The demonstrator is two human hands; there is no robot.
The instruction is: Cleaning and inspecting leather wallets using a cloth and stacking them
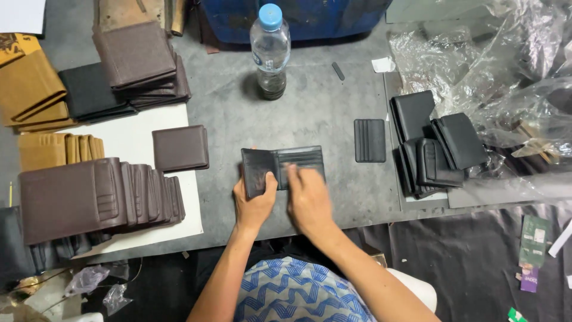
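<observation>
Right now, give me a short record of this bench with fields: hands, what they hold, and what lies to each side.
left hand: grips the left half of the open black wallet, thumb on top
right hand: fingers on the wallet's right half, blurred
surface: grey table
behind wallet: upright water bottle, blue cap
right of wallet: black card insert, lying apart; farther right, black wallet pile beside clear plastic bags
left: single brown wallet, row of brown wallets, tan pieces

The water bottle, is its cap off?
No, the water bottle stands upright on the table with its blue cap on.
</observation>
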